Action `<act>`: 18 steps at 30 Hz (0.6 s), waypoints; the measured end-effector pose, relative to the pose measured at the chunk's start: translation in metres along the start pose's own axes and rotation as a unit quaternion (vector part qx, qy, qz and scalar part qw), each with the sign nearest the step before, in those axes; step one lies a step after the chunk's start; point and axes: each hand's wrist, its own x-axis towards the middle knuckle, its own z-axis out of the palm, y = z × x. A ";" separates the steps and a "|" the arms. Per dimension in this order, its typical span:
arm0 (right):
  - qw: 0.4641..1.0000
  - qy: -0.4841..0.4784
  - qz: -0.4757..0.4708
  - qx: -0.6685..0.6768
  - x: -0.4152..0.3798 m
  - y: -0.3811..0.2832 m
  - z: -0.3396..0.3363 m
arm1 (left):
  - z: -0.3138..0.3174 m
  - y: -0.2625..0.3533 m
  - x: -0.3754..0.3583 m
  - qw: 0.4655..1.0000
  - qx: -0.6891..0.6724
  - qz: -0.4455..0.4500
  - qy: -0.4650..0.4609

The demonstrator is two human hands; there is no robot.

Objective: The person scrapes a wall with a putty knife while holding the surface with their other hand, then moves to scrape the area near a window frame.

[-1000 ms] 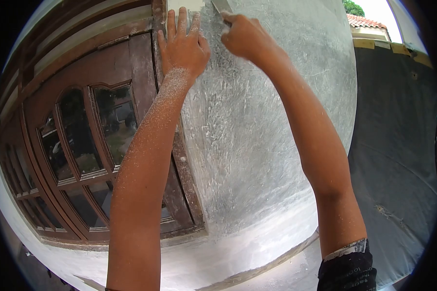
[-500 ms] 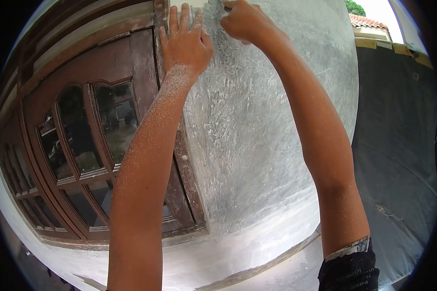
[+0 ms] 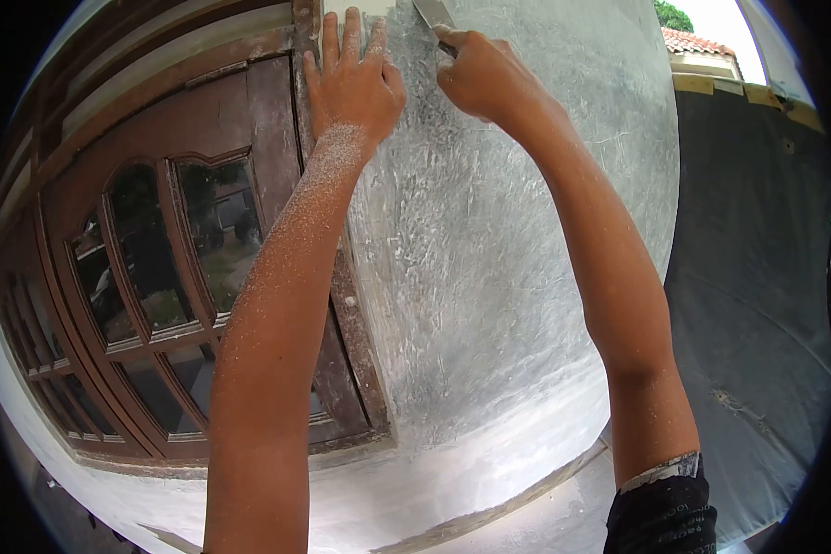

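My left hand (image 3: 355,92) lies flat with fingers spread, at the wall's edge beside the wooden window frame (image 3: 303,32). Pale dust coats its wrist and forearm. In my right hand (image 3: 489,76) is a putty knife (image 3: 434,13), its fingers closed round the dark handle and its metal blade pointing up and left, near the top of the view. The blade lies close over the grey plaster wall (image 3: 489,249), which is scraped and streaked with white. A pale patch (image 3: 375,6) shows at the top, just above my left fingertips.
Dark brown wooden window panels (image 3: 83,185) with glass panes fill the left side. A dark sheet (image 3: 757,305) hangs at the right, past the wall's edge. Below, the wall's base turns white (image 3: 471,480). A tiled roof (image 3: 697,42) shows at the upper right.
My right hand has come down and slightly right, bringing the putty knife's blade into view. The left hand stays in place on the wall.
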 end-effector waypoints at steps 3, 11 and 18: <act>0.999 -0.006 0.016 0.028 0.017 0.001 -0.003 | 0.000 -0.005 -0.001 1.000 -0.003 0.011 -0.017; 0.998 0.046 -0.030 -0.010 -0.003 0.008 0.002 | -0.001 -0.005 -0.001 1.000 0.007 0.008 -0.016; 0.995 -0.076 0.048 0.038 0.011 0.005 -0.008 | 0.001 -0.005 -0.002 1.000 0.008 0.013 -0.013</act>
